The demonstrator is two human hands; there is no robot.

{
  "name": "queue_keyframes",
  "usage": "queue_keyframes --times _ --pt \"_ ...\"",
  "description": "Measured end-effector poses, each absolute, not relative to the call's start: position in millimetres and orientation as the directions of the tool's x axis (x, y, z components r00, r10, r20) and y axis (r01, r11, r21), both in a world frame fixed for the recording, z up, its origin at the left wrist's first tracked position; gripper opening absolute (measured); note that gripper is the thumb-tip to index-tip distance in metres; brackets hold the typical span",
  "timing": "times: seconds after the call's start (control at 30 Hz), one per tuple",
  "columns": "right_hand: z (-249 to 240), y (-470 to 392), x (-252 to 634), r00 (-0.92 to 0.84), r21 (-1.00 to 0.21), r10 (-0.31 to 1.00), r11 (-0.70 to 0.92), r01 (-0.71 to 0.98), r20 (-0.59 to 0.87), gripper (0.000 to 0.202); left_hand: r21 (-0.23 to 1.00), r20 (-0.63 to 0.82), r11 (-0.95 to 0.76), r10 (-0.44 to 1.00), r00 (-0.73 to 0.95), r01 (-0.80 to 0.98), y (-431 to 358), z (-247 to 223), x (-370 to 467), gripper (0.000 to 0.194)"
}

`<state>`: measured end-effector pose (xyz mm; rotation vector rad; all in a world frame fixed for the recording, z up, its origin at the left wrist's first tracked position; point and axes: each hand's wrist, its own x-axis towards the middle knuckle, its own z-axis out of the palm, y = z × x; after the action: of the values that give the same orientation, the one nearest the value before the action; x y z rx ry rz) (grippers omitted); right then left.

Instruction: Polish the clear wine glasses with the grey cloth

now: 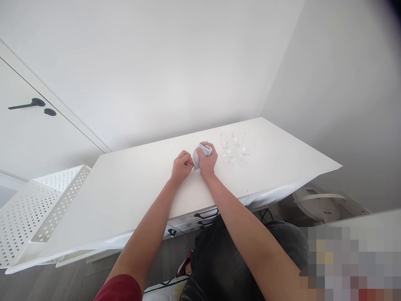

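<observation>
My right hand (pixel 208 160) is wrapped round a bunched light grey cloth (pixel 205 148), just above the white tabletop. Close beside it on the left, my left hand (pixel 182 166) is closed, its thumb and fingertips pinched together at the cloth's edge. What those fingers grip is too small and pale to make out. A short flap of cloth hangs down between the two hands. To the right of my right hand, several clear stemmed glasses (pixel 232 148) stand upright in a tight group.
The white table (pixel 140 179) runs along a white wall, with dark-handled drawers (pixel 205 214) below its front edge. A white perforated rack (pixel 40 200) adjoins the left end. A door with a black handle (pixel 37 102) is at far left; a round lidded bin (pixel 316 205) sits lower right.
</observation>
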<state>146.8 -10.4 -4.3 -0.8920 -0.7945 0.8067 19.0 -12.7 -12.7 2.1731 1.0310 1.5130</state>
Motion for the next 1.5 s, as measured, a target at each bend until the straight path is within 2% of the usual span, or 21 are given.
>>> queue_keyframes --times 0.03,0.1,0.2,0.27,0.37,0.47,0.6,0.73,0.87,1.0,1.1,1.2,1.3,1.5 --pt "-5.0 -9.3 146.8 0.456 -0.877 0.857 0.393 -0.277 0.239 0.022 0.579 0.697 -0.706 0.688 0.201 0.408 -12.3 -13.5 18.4 0.023" --pt "-6.9 -5.5 146.6 0.415 -0.840 0.896 0.344 -0.419 0.160 0.022 0.561 0.700 -0.707 0.683 0.208 0.432 -11.5 -14.6 17.4 0.022" --pt "-8.4 -0.5 144.6 0.230 -0.730 0.973 0.175 -0.660 0.025 0.041 0.587 0.703 -0.691 0.693 0.159 0.421 -10.6 -13.8 16.6 0.024" --pt "-7.5 -0.6 141.8 0.086 -0.698 0.995 0.096 -0.709 0.049 0.052 0.646 0.685 -0.657 0.723 0.085 0.388 -10.3 -12.3 16.4 0.026" --pt "-4.8 -4.5 137.5 -0.027 -0.728 0.995 0.050 -0.684 0.094 0.054 0.771 0.588 -0.550 0.808 -0.027 0.322 -10.2 -10.4 16.6 0.024" --pt "-3.7 -6.7 137.1 -0.020 -0.744 0.998 0.035 -0.667 0.065 0.048 0.840 0.503 -0.471 0.862 -0.060 0.270 -10.9 -9.1 18.9 0.024" --pt "-4.9 -4.7 143.4 0.030 -0.676 0.995 0.088 -0.732 0.097 0.041 0.884 0.437 -0.426 0.899 -0.013 0.194 -13.7 -5.9 22.6 0.023" --pt "-4.7 -4.6 149.1 -0.005 -0.638 0.997 0.048 -0.769 0.082 0.048 0.938 0.331 -0.332 0.943 0.023 0.103 -15.3 -3.7 21.4 0.033" --pt "-4.2 -6.6 148.0 -0.087 -0.657 0.988 0.019 -0.753 0.128 0.058 0.984 0.179 -0.177 0.978 0.106 -0.030 -12.0 -4.7 17.4 0.042" --pt "-5.1 -6.6 145.1 -0.189 -0.705 0.966 -0.009 -0.709 0.178 0.064 0.977 0.074 -0.040 0.985 0.156 -0.207 -7.6 -4.9 13.6 0.049" --pt "-5.0 -6.2 143.8 -0.193 -0.724 0.968 -0.016 -0.690 0.163 0.066 0.977 0.062 -0.029 0.986 0.152 -0.211 -5.7 -7.3 11.5 0.043" --pt "-3.8 -6.8 140.9 -0.129 -0.719 0.979 0.025 -0.694 0.159 0.069 0.980 0.098 -0.082 0.992 0.079 -0.181 -3.6 -13.7 10.9 0.037" --pt "-4.3 -7.4 135.2 -0.135 -0.732 0.977 0.028 -0.680 0.163 0.063 0.977 0.131 -0.128 0.991 0.005 -0.168 -1.3 -19.2 11.0 0.034" --pt "-13.0 -4.6 126.3 -0.208 -0.791 0.972 -0.044 -0.611 0.107 0.053 0.907 0.166 -0.158 0.986 -0.014 -0.390 -2.4 -9.9 8.8 0.040"
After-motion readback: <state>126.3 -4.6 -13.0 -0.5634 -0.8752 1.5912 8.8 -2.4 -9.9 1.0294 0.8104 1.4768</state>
